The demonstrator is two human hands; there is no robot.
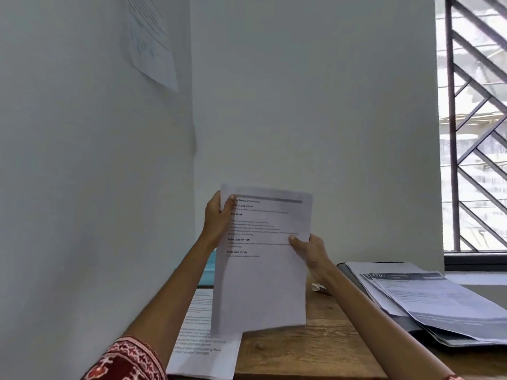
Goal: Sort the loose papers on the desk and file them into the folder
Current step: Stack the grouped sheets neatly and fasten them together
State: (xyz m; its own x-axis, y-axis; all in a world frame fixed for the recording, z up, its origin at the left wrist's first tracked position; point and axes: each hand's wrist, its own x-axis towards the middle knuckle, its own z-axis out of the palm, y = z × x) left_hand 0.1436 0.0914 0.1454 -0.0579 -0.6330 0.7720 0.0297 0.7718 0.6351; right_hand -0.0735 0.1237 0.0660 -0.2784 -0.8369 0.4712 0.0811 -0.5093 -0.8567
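Red sleeve [126, 360] nearest me. Both hands, left hand [215, 218] and right hand [310, 250], pinch the light, floppy sheet [260, 270] by its side edges; I judge that grip right.

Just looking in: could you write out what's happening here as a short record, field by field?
Setting: wooden desk in a room corner, barred window on the right
Left hand: grips the held sheets' upper left edge
Right hand: grips their right edge
Held sheets: printed pages, raised upright above the desk
Loose paper: lies flat on the desk, lower left
Folder: lies open at right with papers on it
Wall notice: sheet stuck on the left wall
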